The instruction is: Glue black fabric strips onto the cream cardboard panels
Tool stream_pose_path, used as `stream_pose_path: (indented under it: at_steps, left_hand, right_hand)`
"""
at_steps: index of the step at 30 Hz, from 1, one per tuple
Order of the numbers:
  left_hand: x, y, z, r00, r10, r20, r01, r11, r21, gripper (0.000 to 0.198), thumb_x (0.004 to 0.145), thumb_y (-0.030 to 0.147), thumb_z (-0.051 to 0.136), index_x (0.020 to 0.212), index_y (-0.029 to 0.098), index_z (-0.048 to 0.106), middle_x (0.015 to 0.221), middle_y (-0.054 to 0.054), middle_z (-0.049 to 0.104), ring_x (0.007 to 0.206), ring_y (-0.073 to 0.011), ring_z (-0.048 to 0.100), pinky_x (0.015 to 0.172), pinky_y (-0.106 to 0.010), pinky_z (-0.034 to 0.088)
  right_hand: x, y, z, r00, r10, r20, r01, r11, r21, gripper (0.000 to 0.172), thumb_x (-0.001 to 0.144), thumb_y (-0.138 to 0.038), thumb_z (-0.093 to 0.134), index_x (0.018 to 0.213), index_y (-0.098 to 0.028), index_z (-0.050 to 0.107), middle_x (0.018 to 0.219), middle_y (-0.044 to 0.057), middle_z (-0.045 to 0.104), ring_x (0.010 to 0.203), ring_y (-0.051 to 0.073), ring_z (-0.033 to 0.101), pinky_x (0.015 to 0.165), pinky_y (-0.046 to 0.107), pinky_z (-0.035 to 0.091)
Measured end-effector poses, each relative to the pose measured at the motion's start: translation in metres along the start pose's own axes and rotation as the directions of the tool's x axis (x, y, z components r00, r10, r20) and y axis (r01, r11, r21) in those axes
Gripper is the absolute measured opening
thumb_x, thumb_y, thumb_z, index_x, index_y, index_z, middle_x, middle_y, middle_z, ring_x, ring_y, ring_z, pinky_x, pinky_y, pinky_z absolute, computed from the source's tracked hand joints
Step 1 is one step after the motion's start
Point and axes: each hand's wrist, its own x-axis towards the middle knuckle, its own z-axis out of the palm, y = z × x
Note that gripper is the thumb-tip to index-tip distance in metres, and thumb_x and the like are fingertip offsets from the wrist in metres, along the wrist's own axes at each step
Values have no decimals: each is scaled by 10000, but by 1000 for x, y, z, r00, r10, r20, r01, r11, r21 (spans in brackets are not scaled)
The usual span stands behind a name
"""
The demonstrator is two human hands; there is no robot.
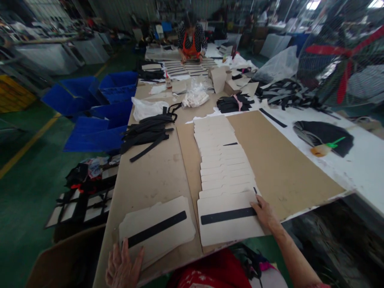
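Observation:
At the table's near left lies a stack of beige cardboard pieces (pixel 159 212), a black strip (pixel 159 228) running across its top piece. My left hand (pixel 123 262) rests at this stack's lower left corner, fingers spread near the strip's end. To the right, a beige card (pixel 228 232) bears another black strip (pixel 225 216). My right hand (pixel 265 212) is at that card's right edge, thumb by the strip's end and fingers curled at the rim; what its fingertips grip is partly hidden. Behind it, overlapping beige cards (pixel 223 172) extend away in a row.
A brown board (pixel 279 160) lies under the row. Black strips (pixel 147 130) are piled at the left, beside a plastic bag (pixel 148 108). Blue bins (pixel 96 132) stand left of the table. A glue bottle (pixel 322 150) and fan (pixel 348 52) are right. A person (pixel 191 38) works at the far end.

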Motion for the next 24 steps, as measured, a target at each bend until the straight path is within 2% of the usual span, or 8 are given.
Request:
stream_pose_path:
  at_steps: [7,10,12,14,16,18,20,24]
  left_hand:
    - [-1,-1,2,999,10,-51,-13,999,-52,722,895,520,398,1536,234,225,1618,-131,217,1497,-352,153,1135,-601,267]
    - [-7,4,-2,996,12,-84,-13,1000,-16,707,924,559,320,1527,197,252,1621,-147,193,1496,-348,158,1138,-594,262]
    - [-11,7,-6,997,34,-76,-33,999,9,703,935,564,301,1514,166,287,1615,-160,205,1493,-345,171,1145,-580,256]
    - [-14,9,-8,998,46,-51,-45,999,15,671,950,535,316,1506,159,311,1611,-158,224,1491,-334,181,1149,-559,260]
    - [-15,9,-8,997,36,-62,-35,999,14,635,962,493,330,1508,169,316,1606,-150,249,1486,-325,195,1149,-553,263]
    - [-16,7,-6,996,35,-87,-33,999,13,610,971,454,341,1511,172,312,1598,-146,272,1483,-313,205,1151,-543,266]
    - [-17,3,-4,994,51,-96,-49,999,15,602,971,425,358,1508,156,323,1594,-150,281,1484,-307,206,1154,-527,269]
    - [-18,-12,-6,990,137,-36,-136,990,25,613,946,401,416,1499,140,358,1601,-157,268,1479,-319,221,1147,-531,283]
  right_hand:
    - [-7,-1,-1,1000,-5,-4,4,982,-189,612,854,-490,442,1306,-96,563,1188,201,664,1048,346,637,956,487,464]
    - [-14,-13,-3,978,-191,-84,142,903,-406,562,880,-488,434,1244,-94,601,1173,225,637,1051,386,604,933,544,462]
    - [-19,-31,7,922,-363,-132,261,838,-480,526,886,-467,436,1199,-88,623,1142,227,632,1058,391,586,933,556,465]
    - [-28,-59,32,889,-450,-88,389,841,-376,474,897,-434,447,1195,-107,617,1124,195,640,1026,343,606,926,507,497]
    - [-44,-93,69,864,-498,73,503,846,-177,420,929,-399,435,1221,-143,595,1140,153,648,993,273,635,906,424,534]
    - [-65,-126,110,798,-555,237,578,815,-40,406,953,-355,410,1274,-162,567,1221,138,634,1078,246,625,952,393,527]
    - [-86,-151,149,758,-585,288,619,784,-39,452,934,-309,424,1338,-135,533,1305,158,602,1212,271,565,1040,429,476]
    - [-118,-170,196,787,-566,244,608,779,-155,536,901,-285,453,1386,-60,497,1405,211,527,1328,329,463,1114,491,392]
